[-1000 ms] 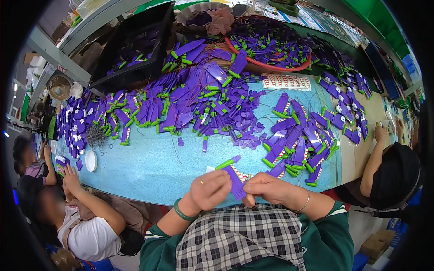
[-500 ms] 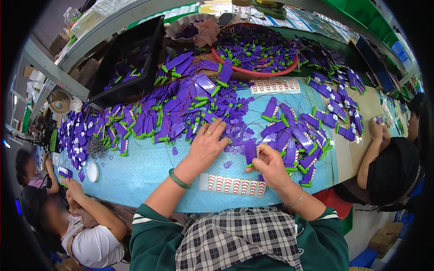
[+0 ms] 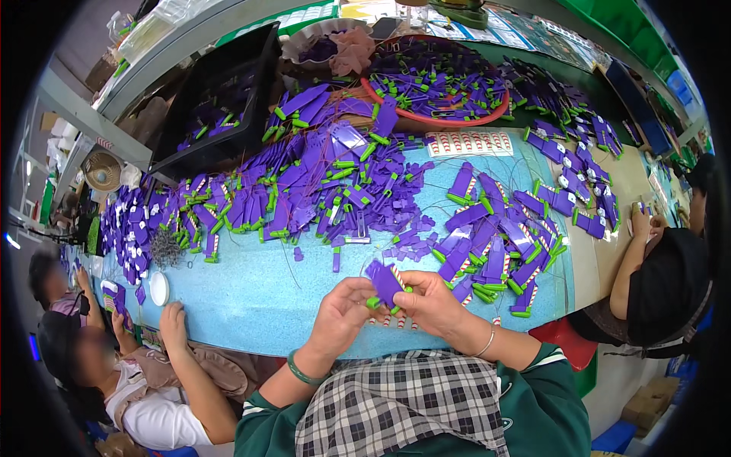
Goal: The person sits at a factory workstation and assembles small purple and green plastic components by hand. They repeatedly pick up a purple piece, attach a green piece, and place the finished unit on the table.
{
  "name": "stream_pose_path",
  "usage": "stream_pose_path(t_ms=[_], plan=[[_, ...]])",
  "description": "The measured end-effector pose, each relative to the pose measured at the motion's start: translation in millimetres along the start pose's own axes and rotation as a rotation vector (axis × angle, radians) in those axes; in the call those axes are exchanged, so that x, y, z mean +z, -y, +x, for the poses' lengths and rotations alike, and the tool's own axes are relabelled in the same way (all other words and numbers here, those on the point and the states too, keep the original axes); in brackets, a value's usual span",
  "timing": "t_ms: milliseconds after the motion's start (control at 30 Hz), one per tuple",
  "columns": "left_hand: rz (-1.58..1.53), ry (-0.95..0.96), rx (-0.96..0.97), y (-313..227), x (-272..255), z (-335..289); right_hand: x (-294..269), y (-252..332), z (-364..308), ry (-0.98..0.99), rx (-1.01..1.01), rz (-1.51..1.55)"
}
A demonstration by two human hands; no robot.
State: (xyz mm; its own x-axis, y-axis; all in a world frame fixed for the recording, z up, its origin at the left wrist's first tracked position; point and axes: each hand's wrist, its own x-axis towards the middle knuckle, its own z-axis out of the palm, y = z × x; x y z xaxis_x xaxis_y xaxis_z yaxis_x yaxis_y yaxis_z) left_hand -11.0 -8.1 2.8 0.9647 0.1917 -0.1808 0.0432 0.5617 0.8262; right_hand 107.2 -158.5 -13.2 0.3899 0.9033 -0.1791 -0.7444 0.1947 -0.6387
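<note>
Near the front edge of the table, my two hands meet at one flat purple plastic piece [image 3: 386, 282] with green ends and a red-and-white striped edge. My right hand [image 3: 434, 306] pinches it from the right. On its left side the closed fingers of my left hand [image 3: 343, 314] are at a green end; a small part between them may be hidden. Under the hands, a strip of striped stickers [image 3: 392, 322] is partly covered. Several finished-looking purple and green pieces [image 3: 495, 244] lie to the right of the hands, and a large heap of purple parts [image 3: 304, 183] spreads beyond them.
A red-rimmed basket [image 3: 464, 122] of purple and green parts stands at the back, a black bin [image 3: 263, 84] at back left. Another sticker sheet [image 3: 468, 143] lies beyond the pieces. A white round lid [image 3: 159, 289] sits left. Co-workers sit at both sides.
My left hand has drawn back from the heap to the purple piece. My right hand has brought that piece left and nearer to me. The left co-worker's hand has moved onto the table edge.
</note>
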Motion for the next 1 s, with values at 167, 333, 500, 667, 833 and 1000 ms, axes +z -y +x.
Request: stream_pose_path(t_ms=[167,333,500,667,833,1000], plan=[[0.287,-0.146,0.369,11.2,-2.6,7.5,9.0,-6.1,0.7,-0.117,0.084,0.116],[-0.077,-0.150,0.197,3.7,-4.5,13.5,4.7,15.6,-13.7,-0.232,-0.336,-0.739],[0.014,-0.123,0.229,7.6,-4.5,16.2,8.7,20.0,-18.5,-0.247,-0.702,-1.318],[0.247,-0.060,0.065,-0.1,-14.3,7.2,5.7,39.2,-20.3,-0.014,-0.497,-1.382],[0.319,0.019,-0.091,0.2,-4.9,-0.6,9.4,38.2,-16.4,0.034,-0.112,-1.171],[0.188,-0.024,-0.005,0.6,1.0,-1.4,10.9,15.1,-14.0,0.076,-0.059,-0.501]])
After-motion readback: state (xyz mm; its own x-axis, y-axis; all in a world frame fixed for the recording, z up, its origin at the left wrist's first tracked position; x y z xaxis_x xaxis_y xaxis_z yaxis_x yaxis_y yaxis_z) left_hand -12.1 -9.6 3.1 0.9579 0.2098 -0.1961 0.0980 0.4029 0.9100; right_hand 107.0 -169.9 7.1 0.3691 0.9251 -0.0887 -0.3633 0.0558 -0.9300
